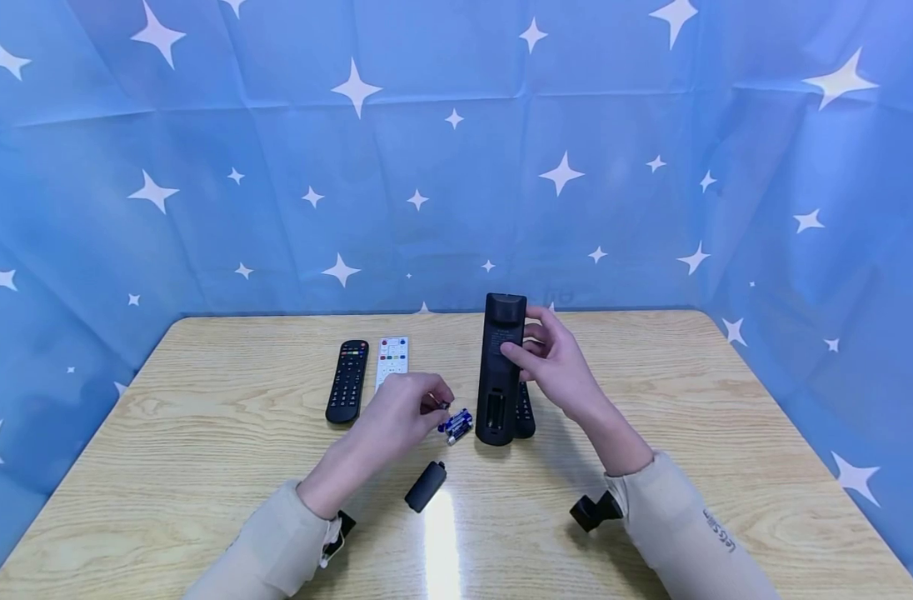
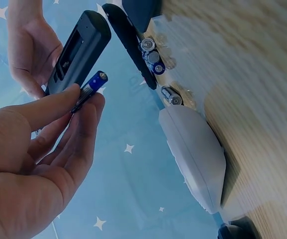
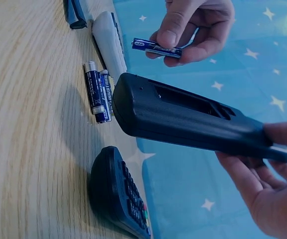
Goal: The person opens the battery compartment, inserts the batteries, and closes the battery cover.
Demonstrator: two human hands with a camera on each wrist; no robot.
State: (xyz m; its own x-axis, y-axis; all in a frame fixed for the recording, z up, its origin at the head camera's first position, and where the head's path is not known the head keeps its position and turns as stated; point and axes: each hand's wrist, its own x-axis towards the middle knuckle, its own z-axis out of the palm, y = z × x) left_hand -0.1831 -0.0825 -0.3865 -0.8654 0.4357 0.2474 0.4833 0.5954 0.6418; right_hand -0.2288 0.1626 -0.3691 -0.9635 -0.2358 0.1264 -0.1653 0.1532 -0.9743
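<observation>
Between the thumb and fingers of my left hand (image 1: 406,410), a blue and silver battery (image 3: 155,48) is pinched; it also shows in the left wrist view. My right hand (image 1: 565,371) holds a black remote control (image 1: 499,358) by its upper part, back side facing me. The remote's battery compartment (image 3: 188,99) is uncovered, and I see no battery in it. The pinched battery is apart from the remote, to its left. Several loose batteries (image 1: 457,425) lie on the table between the hands. Nearer to me lies a black battery cover (image 1: 426,487).
Left of the left hand lies a black remote (image 1: 347,383), beside a white remote (image 1: 392,353) partly hidden by that hand. Another black remote (image 1: 526,417) lies behind the held one. A blue starry curtain (image 1: 456,167) hangs along the far edge of the wooden table (image 1: 674,400).
</observation>
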